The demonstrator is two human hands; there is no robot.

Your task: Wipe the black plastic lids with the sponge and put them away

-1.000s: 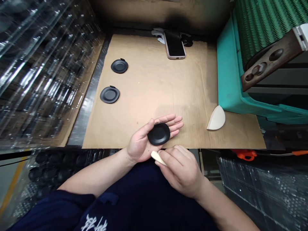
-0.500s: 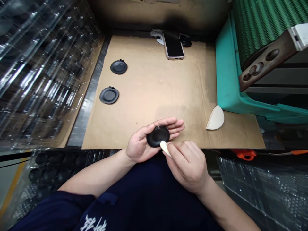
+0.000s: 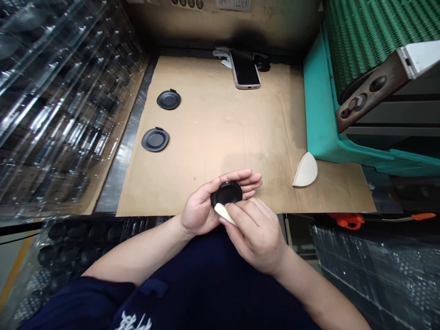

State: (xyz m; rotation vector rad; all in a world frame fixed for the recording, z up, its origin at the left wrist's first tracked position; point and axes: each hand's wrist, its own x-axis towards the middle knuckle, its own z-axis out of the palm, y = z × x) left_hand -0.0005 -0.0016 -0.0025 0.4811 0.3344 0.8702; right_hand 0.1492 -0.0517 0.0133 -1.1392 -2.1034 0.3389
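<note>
Black round disc (image 3: 226, 193) is resting in the person's left hand (image 3: 202, 207), and I'm reading it from here as lying across the palm, just above the near edge of the cardboard sheet (image 3: 213, 123). Left fingers (image 3: 249, 179) are staying close together beneath the far side of the disc, with the thumb curling over its rim. Right hand (image 3: 256, 234) is pinching a cream wedge-shaped pad (image 3: 223, 214), fingers together on it, and the pad's tip is touching the disc's near edge. Two smaller black tabbed discs (image 3: 168, 99) (image 3: 155, 139) are lying on the cardboard to the left, well apart from the hands. A pale half-round pad (image 3: 305, 170) is sitting to the right, against a teal plastic bin (image 3: 319, 119). At the far edge, a phone in a pinkish case (image 3: 245, 68) is lying on white gloves (image 3: 220, 52).
</note>
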